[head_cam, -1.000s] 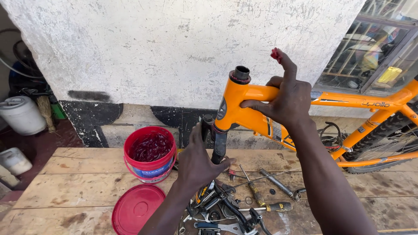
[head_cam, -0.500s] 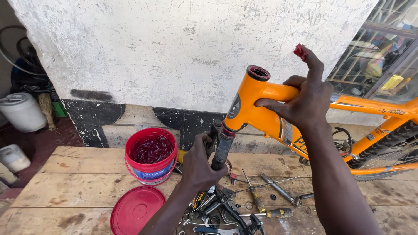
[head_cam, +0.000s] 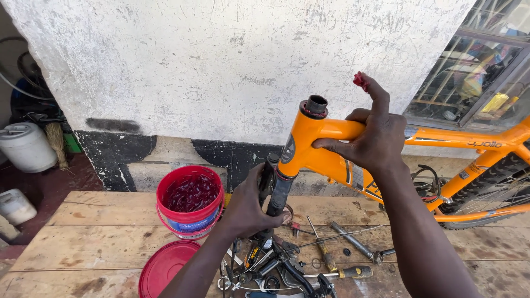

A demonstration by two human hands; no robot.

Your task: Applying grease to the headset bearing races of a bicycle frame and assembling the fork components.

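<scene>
The right hand (head_cam: 371,140) is closed around the orange frame (head_cam: 331,149) just behind the head tube (head_cam: 309,127), thumb under the top tube, which steadies the frame against the push from below; its index finger stands straight up with a dab of red grease (head_cam: 361,81) on the tip, evidently held clear so the grease does not smear the paint. The left hand (head_cam: 248,207) is wrapped around the fork (head_cam: 274,190) at 7 o'clock from the head tube, holding its dark steerer in line with the tube; the steerer's upper end shows at the top of the tube, ringed by a red-greased bearing seat. The frame runs off to 3 o'clock, toward the rear wheel (head_cam: 491,193) at the frame's far end. The open red bucket (head_cam: 190,201) of grease stands on the wooden bench (head_cam: 83,248) at 9 o'clock from the left hand, within short reach, with its lid (head_cam: 163,267) laid flat on the bench at 7 o'clock. Loose tools lie at 5 o'clock from the fork: a screwdriver (head_cam: 342,272) and a long bolt (head_cam: 356,244). A white jerrycan (head_cam: 25,146) sits by the wall at far 9 o'clock.
</scene>
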